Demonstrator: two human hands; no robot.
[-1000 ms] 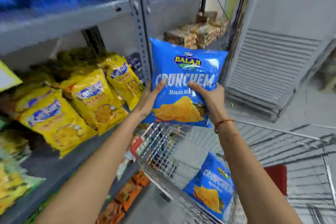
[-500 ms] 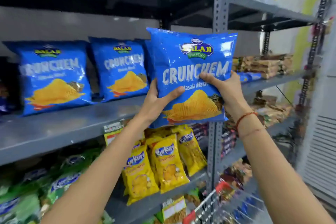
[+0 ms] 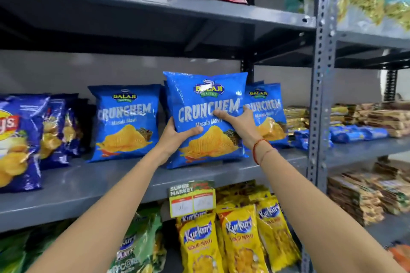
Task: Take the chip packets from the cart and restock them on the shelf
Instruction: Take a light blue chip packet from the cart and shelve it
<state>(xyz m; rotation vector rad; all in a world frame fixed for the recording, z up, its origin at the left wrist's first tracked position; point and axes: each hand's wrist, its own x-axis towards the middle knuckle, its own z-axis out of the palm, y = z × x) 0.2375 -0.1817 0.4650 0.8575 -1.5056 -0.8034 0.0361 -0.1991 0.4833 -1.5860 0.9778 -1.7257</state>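
A blue Crunchem chip packet (image 3: 199, 99) stands upright on the grey middle shelf (image 3: 93, 184), its bottom edge on the shelf surface. My left hand (image 3: 175, 137) grips its lower left side, thumb across the front. My right hand (image 3: 240, 123) holds its right side, fingers spread over the printed front. Two more blue Crunchem packets stand on the same shelf: one to the left (image 3: 126, 122), one partly hidden behind on the right (image 3: 266, 115). The cart is out of view.
Dark blue Lays bags (image 3: 20, 139) fill the shelf's left end. Yellow Kurkure packets (image 3: 239, 241) and green bags (image 3: 137, 244) sit below, behind a price tag (image 3: 192, 198). A perforated upright post (image 3: 321, 95) divides the bays; wrapped snack stacks (image 3: 366, 117) lie beyond it.
Both hands carried the packet up from over the cart and set it down between the two packets on the middle shelf. The cart has dropped out of view.
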